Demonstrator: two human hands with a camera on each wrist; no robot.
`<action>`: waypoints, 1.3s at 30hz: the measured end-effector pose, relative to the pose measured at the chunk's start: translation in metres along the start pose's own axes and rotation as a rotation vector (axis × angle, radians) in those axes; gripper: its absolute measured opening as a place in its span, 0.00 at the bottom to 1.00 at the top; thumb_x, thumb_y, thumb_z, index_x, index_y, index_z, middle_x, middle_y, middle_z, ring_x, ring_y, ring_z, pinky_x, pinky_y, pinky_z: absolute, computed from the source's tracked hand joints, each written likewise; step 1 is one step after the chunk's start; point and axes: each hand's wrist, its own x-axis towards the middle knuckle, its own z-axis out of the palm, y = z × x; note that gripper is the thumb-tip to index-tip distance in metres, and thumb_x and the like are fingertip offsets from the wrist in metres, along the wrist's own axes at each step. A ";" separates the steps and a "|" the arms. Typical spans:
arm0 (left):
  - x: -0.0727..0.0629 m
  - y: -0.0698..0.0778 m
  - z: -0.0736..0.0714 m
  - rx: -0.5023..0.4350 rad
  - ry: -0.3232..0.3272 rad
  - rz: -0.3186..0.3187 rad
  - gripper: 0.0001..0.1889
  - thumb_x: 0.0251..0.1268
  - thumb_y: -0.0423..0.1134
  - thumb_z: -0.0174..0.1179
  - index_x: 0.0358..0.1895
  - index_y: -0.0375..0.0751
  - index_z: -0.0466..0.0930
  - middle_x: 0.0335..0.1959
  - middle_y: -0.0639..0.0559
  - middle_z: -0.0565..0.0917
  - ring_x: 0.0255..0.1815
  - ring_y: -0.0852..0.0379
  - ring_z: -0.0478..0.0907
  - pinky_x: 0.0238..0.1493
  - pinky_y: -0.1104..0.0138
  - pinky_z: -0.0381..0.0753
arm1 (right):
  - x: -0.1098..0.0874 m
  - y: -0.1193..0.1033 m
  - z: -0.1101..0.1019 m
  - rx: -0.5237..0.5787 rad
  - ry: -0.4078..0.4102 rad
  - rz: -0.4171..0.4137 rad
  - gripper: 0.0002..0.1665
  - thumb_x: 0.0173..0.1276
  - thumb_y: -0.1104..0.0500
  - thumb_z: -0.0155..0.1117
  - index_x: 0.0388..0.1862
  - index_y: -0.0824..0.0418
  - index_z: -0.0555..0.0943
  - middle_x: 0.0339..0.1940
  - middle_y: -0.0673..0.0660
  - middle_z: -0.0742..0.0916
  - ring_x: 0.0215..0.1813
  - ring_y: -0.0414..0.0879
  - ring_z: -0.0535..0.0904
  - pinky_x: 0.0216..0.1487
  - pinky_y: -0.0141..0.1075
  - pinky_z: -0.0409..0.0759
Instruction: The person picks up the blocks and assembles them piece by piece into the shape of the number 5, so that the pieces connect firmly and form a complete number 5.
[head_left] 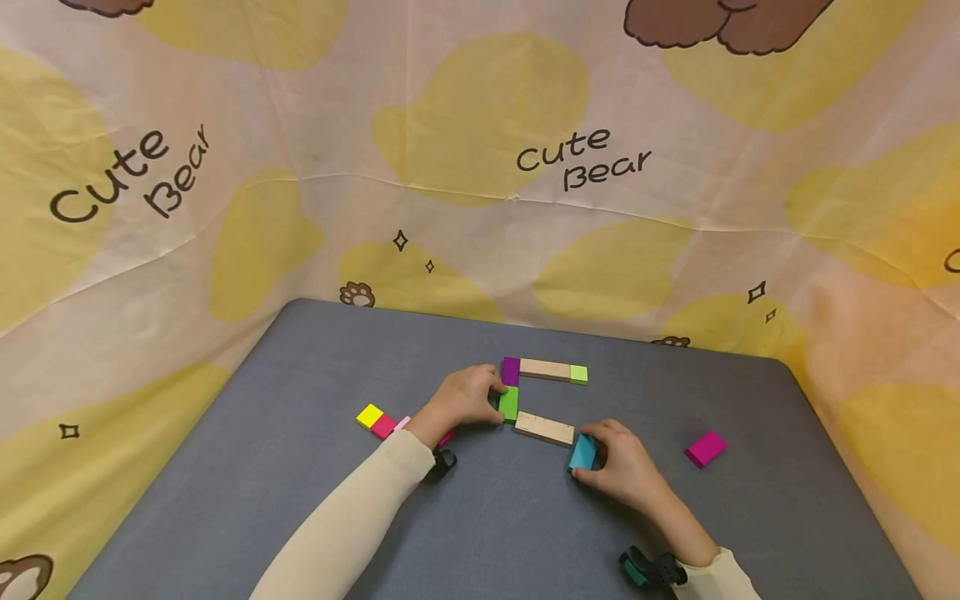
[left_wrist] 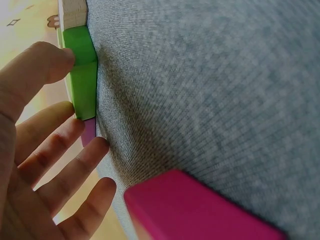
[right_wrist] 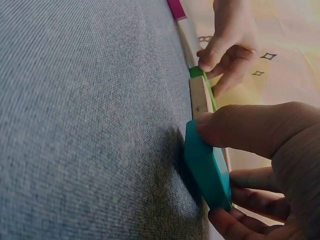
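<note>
Only head and right wrist views show the pinched blue block (head_left: 582, 453).

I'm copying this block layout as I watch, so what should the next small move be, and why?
Probably use the right hand to nudge the blue block snug against the nearer wooden block. That hand pinches it right beside the wooden block's right end, while the left hand holds the green block by the other end, which may help steady things.
</note>
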 end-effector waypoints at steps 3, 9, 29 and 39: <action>0.000 0.000 -0.001 -0.002 -0.001 0.004 0.25 0.46 0.50 0.72 0.52 0.48 0.85 0.47 0.57 0.80 0.46 0.58 0.78 0.47 0.62 0.78 | 0.001 -0.001 0.002 0.004 -0.009 0.009 0.34 0.43 0.54 0.81 0.51 0.64 0.82 0.41 0.55 0.82 0.36 0.41 0.72 0.36 0.31 0.72; 0.000 0.000 -0.001 0.000 0.002 -0.001 0.25 0.46 0.51 0.73 0.51 0.49 0.86 0.47 0.57 0.80 0.47 0.58 0.78 0.48 0.62 0.78 | 0.002 -0.002 0.004 0.005 -0.020 0.013 0.34 0.43 0.55 0.81 0.51 0.64 0.82 0.44 0.56 0.82 0.37 0.42 0.72 0.37 0.33 0.73; 0.000 0.001 0.000 -0.001 0.001 0.000 0.25 0.46 0.50 0.72 0.51 0.49 0.86 0.47 0.57 0.80 0.45 0.58 0.77 0.47 0.62 0.78 | -0.001 -0.005 0.005 -0.035 -0.003 -0.003 0.35 0.44 0.55 0.81 0.53 0.65 0.81 0.47 0.59 0.82 0.44 0.48 0.74 0.44 0.41 0.75; 0.000 0.000 0.000 0.002 0.010 0.002 0.25 0.45 0.51 0.73 0.50 0.49 0.86 0.47 0.57 0.81 0.47 0.57 0.78 0.49 0.61 0.78 | -0.004 0.003 -0.004 -0.045 0.104 -0.058 0.36 0.51 0.45 0.75 0.57 0.59 0.78 0.52 0.58 0.82 0.58 0.58 0.74 0.54 0.56 0.76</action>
